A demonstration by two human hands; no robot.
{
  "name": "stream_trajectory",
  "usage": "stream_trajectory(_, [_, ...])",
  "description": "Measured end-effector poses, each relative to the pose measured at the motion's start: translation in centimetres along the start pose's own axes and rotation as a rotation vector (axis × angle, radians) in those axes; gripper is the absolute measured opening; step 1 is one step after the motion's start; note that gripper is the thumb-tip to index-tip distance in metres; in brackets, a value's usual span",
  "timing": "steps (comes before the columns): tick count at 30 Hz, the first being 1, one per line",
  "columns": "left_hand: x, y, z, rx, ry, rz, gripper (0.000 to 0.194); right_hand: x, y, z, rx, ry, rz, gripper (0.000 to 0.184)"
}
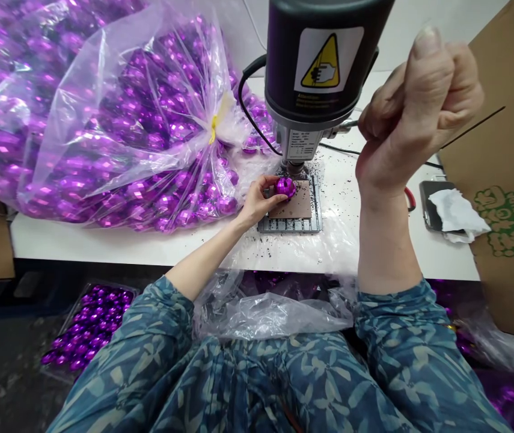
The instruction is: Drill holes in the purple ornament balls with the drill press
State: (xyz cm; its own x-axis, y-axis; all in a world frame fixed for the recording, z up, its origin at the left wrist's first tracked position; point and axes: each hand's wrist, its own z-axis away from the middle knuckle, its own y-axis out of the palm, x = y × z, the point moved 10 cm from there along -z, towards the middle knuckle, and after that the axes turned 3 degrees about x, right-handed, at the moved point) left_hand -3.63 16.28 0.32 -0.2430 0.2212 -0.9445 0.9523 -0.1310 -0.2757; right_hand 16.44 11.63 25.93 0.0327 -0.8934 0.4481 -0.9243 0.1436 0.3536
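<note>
My left hand (257, 201) grips a purple faceted ball (285, 187), pressing it onto a brown pad (299, 204) directly below the bit of a black bench drill (320, 66). The pad lies on a slotted metal base (289, 224). My right hand (419, 108) is raised and closed beside the drill, around the end of a metal lever (349, 125) that comes out of the drill head. A thin black rod (473, 127) sticks out behind that hand. The drill's tip is hidden by the ball.
A large clear bag of purple balls (125, 132) fills the table's left side. Dark drilling debris is scattered over the white table (342, 204). Red-handled pliers (410, 198), a phone (428, 204) and white tissue (457, 213) lie right, by a cardboard box (504, 180). A tray of purple balls (88, 325) sits below left.
</note>
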Motion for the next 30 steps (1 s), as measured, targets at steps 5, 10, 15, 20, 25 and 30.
stream_trajectory(5, [-0.6,0.0,0.6,-0.054,0.070,-0.140,0.055,-0.5,0.0,0.0,-0.007,0.025,-0.098,0.066])
stream_trajectory(10, [-0.9,0.9,1.2,-0.043,0.128,-0.120,0.058,-0.5,-0.2,0.0,0.010,0.062,-0.098,0.060])
stream_trajectory(15, [-0.5,1.6,1.5,-0.054,0.093,-0.004,0.058,-0.5,-0.3,0.1,0.043,0.094,-0.089,0.054])
stream_trajectory(20, [-0.6,2.1,1.6,-0.048,0.100,0.089,0.054,-0.5,-0.3,0.3,0.049,0.076,-0.088,0.053])
stream_trajectory(25, [-0.8,2.3,1.7,-0.034,0.130,0.065,0.055,-0.4,-0.5,0.6,0.051,0.062,-0.060,0.055])
stream_trajectory(30, [-0.6,2.2,1.6,-0.039,0.144,0.036,0.054,0.0,-1.0,1.5,0.042,0.012,0.011,0.061])
